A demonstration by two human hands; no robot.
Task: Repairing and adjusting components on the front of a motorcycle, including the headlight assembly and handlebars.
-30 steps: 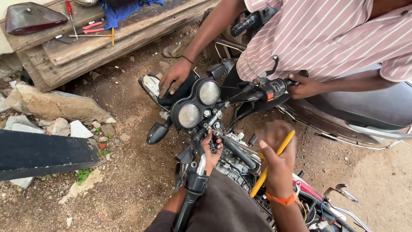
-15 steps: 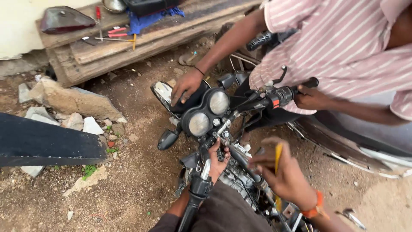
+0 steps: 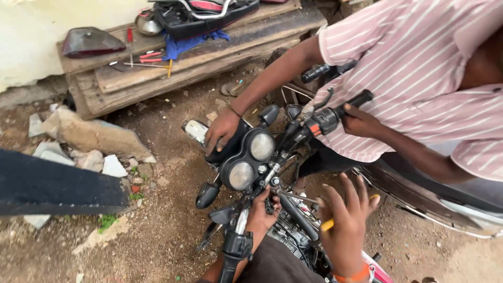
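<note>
A motorcycle point(image 3: 293, 157) stands below me with twin round gauges point(image 3: 251, 160) at its front. My left hand point(image 3: 262, 212) is curled around the fork bracket point(image 3: 271, 189) just under the gauges. To the right, my right hand point(image 3: 346, 228) has its fingers spread and pins a yellow-handled screwdriver point(image 3: 327, 225) against the palm; an orange band circles that wrist. A co-worker in a pink striped shirt point(image 3: 419, 68) presses one hand point(image 3: 222, 128) on the front cowl and grips the handlebar point(image 3: 348, 105) with the other hand point(image 3: 361, 121).
Stacked wooden planks point(image 3: 173, 63) at the back carry hand tools point(image 3: 149, 58), a red lamp cover point(image 3: 89, 42), a blue cloth point(image 3: 183, 44) and a motorcycle seat point(image 3: 204, 13). Broken stones point(image 3: 89, 139) and a black panel point(image 3: 52, 183) lie left on the dirt.
My right hand has spread its fingers and the screwdriver has swung from upright to lying across the palm. My left hand stays on the bracket. The co-worker keeps both holds.
</note>
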